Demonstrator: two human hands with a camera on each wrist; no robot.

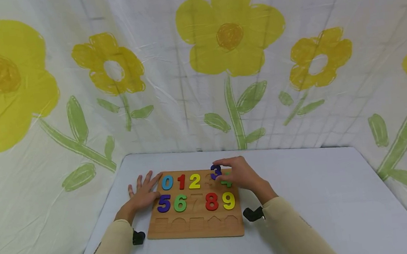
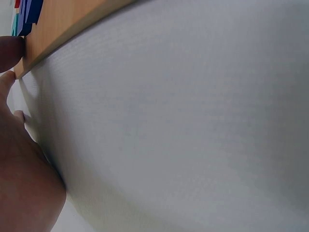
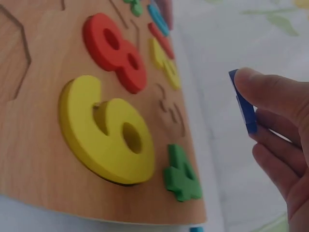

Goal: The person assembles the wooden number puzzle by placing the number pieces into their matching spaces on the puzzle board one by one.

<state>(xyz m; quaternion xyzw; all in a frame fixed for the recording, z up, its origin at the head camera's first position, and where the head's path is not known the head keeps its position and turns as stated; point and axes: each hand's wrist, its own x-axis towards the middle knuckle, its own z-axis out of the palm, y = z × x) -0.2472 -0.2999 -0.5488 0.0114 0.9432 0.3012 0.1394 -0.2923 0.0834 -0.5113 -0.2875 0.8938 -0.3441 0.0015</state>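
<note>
A wooden number puzzle board (image 1: pixel 195 229) lies on the table. My right hand (image 1: pixel 245 176) pinches a dark purple number 3 piece (image 3: pixel 245 107) between thumb and fingers, lifted above the board's top right. Under it in the head view is the green number 4 (image 3: pixel 182 176), and beside that the bare recess for a 3 (image 3: pixel 169 107). My left hand (image 1: pixel 142 197) has its fingers spread at the board's left edge, thumb close to the purple number 5 (image 1: pixel 164 203).
Red 8 (image 1: pixel 212 202), yellow 9 (image 1: pixel 228 200), green 6 (image 1: pixel 180 203), blue 0 (image 1: pixel 167 182), red 1 (image 1: pixel 181 182) and yellow 2 (image 1: pixel 194 181) sit on the board. The recess for a 7 (image 1: pixel 196 204) shows bare wood. A flowered curtain (image 1: pixel 172 117) hangs behind the white table (image 1: pixel 319 197).
</note>
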